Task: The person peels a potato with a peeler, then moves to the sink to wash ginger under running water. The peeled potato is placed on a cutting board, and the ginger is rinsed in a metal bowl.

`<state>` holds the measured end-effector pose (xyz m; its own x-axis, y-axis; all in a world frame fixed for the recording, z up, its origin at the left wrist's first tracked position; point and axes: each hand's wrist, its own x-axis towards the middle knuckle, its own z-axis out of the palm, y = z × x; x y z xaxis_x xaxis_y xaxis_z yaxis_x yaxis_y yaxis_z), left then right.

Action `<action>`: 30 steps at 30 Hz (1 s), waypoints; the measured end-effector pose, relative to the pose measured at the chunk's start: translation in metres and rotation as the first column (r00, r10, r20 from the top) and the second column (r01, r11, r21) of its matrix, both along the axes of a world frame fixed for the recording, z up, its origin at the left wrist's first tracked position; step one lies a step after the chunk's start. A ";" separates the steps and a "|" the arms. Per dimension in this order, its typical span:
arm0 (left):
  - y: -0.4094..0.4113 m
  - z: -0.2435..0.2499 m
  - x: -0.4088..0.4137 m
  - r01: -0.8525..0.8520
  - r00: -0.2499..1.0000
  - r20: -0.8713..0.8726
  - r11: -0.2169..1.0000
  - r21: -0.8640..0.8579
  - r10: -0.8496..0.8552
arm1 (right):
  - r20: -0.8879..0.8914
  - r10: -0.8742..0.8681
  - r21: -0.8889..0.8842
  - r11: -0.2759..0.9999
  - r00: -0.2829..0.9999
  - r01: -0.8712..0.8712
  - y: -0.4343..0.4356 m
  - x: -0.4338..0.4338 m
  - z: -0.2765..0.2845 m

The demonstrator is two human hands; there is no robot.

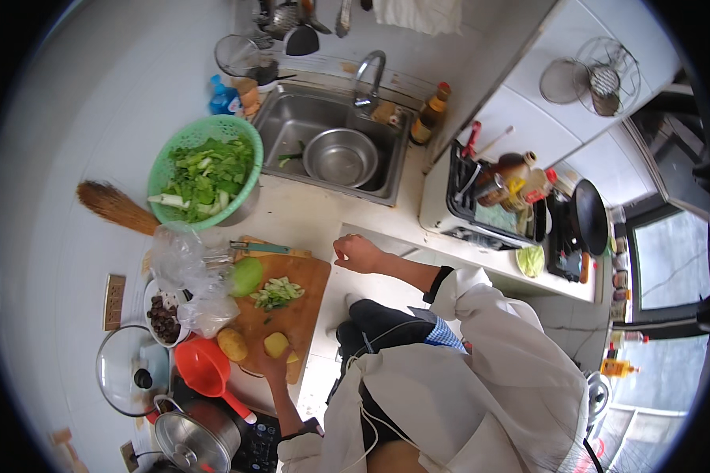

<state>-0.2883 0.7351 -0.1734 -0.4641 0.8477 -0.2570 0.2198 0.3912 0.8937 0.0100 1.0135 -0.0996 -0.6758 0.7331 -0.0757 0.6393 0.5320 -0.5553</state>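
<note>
My left hand (272, 365) is at the near-left end of a wooden cutting board (302, 284), its fingers on a yellow peeled potato (276, 344). An unpeeled potato (232, 344) lies just beside it. My right hand (355, 254) is raised off the board's right edge with curled fingers; whether anything is inside them is not visible. Chopped pale-green vegetable pieces (277, 292) form a small heap on the board. A round light-green vegetable (246, 277) rests behind them. A teal-handled peeler or knife (266, 247) lies along the board's far edge.
Left of the board are clear plastic bags (204, 307), a bowl of dark chunks (164, 319) and a red ladle (201, 365). A lidded steel pot (195, 434) stands at lower left. Further off are a green colander of leafy greens (161, 136) and a steel sink (278, 124).
</note>
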 end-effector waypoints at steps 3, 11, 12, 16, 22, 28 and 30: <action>0.000 0.005 -0.005 -0.003 0.999 -0.054 1.000 0.028 0.004 | 0.159 0.004 0.084 0.996 0.987 -0.017 -0.023 0.018 0.008; -0.022 -0.012 -0.019 0.055 0.924 -0.383 0.988 0.146 0.006 | 0.691 -0.287 0.498 0.854 0.664 -0.150 0.032 0.117 0.102; -0.016 -0.002 -0.012 0.042 0.909 -0.417 0.993 0.109 0.007 | 0.785 -0.371 0.547 0.792 0.497 -0.271 0.041 0.142 0.116; -0.021 -0.001 -0.006 -0.070 0.907 -0.412 0.996 0.056 0.087 | 0.922 -0.291 0.384 0.768 0.254 -0.513 0.073 0.200 0.147; -0.042 0.000 0.000 -0.213 0.923 -0.326 0.977 0.011 0.205 | 0.933 -0.070 0.256 0.818 0.353 -0.516 0.100 0.200 0.144; -0.020 0.016 0.014 -0.276 0.931 -0.259 0.960 -0.040 0.256 | 0.926 0.016 0.140 0.913 0.377 -0.382 0.141 0.249 0.131; -0.019 0.010 0.014 -0.279 0.921 -0.294 0.959 -0.043 0.255 | 0.940 0.035 0.090 0.933 0.339 -0.348 0.145 0.245 0.142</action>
